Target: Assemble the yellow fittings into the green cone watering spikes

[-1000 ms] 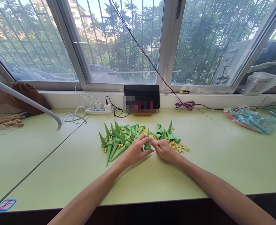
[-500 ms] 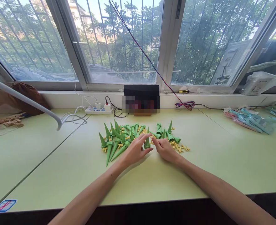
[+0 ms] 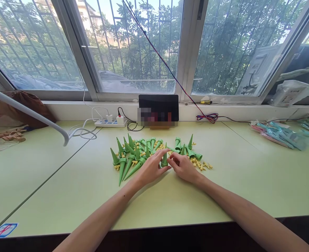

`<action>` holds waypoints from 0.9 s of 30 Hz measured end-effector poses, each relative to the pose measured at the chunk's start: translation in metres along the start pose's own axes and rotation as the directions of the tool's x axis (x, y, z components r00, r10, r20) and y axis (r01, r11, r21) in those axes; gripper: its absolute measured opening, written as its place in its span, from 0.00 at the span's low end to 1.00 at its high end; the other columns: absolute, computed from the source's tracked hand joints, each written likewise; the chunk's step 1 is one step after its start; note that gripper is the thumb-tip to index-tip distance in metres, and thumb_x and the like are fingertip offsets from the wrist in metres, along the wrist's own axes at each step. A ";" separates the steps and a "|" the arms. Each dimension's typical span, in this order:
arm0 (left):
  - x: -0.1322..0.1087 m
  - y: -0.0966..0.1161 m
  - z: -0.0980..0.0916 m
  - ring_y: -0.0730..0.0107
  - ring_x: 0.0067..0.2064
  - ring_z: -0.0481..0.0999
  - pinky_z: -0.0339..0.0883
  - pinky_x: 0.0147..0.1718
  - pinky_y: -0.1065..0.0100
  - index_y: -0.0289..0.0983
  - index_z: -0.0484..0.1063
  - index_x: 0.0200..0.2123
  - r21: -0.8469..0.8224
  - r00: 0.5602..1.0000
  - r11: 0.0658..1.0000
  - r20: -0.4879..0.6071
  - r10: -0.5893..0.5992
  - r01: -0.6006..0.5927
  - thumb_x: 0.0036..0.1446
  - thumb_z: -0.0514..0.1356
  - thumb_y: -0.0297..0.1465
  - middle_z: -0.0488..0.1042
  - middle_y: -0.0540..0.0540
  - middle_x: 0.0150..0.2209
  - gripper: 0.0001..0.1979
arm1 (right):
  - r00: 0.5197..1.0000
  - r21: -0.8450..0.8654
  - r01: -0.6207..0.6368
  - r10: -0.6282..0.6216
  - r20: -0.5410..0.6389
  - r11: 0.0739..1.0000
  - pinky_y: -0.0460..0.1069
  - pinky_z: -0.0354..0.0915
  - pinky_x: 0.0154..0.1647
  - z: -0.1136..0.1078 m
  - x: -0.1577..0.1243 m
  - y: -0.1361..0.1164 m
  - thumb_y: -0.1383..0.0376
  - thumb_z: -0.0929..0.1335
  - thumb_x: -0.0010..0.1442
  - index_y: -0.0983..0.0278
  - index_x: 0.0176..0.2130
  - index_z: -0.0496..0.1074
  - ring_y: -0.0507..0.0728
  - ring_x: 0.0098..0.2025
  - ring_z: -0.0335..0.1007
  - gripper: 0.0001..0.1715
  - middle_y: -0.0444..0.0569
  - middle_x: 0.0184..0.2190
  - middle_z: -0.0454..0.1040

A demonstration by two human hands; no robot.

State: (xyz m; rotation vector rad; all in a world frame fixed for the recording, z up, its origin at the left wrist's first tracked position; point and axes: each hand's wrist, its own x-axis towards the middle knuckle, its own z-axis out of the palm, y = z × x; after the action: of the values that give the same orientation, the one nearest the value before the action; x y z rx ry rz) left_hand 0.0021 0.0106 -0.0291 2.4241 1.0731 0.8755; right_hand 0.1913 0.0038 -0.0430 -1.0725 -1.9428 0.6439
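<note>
My left hand [image 3: 152, 167] is curved beside an upright green cone [image 3: 164, 159], its thumb and fingers apart with nothing visible gripped between them. Close to that cone's right side is my right hand [image 3: 183, 167], fingers bent and pinched together on something too small to make out. Left of my hands, several green cones [image 3: 129, 164] stand or lie among small yellow pieces. More green cones [image 3: 190, 151] lie beyond my right hand, with loose yellow pieces [image 3: 200, 164] beside them.
At the back of the pale green table [image 3: 191, 206], a dark screen [image 3: 158, 106] stands near a power strip [image 3: 109, 122]. Plastic packages [image 3: 277, 134] lie at the right. A white curved arm [image 3: 31, 112] reaches in from the left.
My right hand's fingertips have moved slightly down and left, closer to the base of the upright cone. My left hand has hardly moved.
</note>
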 end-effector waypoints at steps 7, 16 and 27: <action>0.000 -0.001 0.001 0.67 0.39 0.75 0.73 0.39 0.63 0.43 0.60 0.62 -0.039 1.000 0.999 0.015 -0.009 0.010 0.60 0.62 0.36 0.69 0.42 0.58 0.28 | 0.999 0.016 0.036 -0.036 -0.009 0.999 0.46 0.50 0.25 0.000 0.001 -0.001 0.63 0.63 0.65 0.63 0.31 0.65 0.50 0.22 0.53 0.11 0.38 0.20 0.61; 0.000 0.000 -0.001 0.56 0.56 0.73 0.68 0.54 0.57 0.44 0.59 0.62 -0.020 1.000 1.000 -0.004 0.014 -0.014 0.60 0.63 0.38 0.70 0.42 0.59 0.29 | 0.999 0.026 0.035 -0.034 -0.034 0.999 0.46 0.50 0.25 0.002 -0.002 -0.001 0.63 0.66 0.63 0.63 0.30 0.66 0.49 0.22 0.52 0.09 0.38 0.19 0.59; 0.000 0.006 -0.004 0.55 0.60 0.71 0.64 0.58 0.56 0.43 0.57 0.64 -0.029 0.999 0.999 0.036 -0.021 0.022 0.57 0.61 0.29 0.70 0.42 0.60 0.32 | 0.994 -0.001 0.091 -0.091 -0.067 0.996 0.46 0.55 0.25 0.005 -0.006 -0.008 0.62 0.67 0.60 0.62 0.30 0.64 0.50 0.21 0.56 0.09 0.40 0.20 0.63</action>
State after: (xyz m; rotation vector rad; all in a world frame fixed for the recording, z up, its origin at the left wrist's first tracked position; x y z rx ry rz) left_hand 0.0024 0.0075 -0.0229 2.3909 1.0643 0.8324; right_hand 0.1855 -0.0055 -0.0417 -0.9856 -1.9215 0.5527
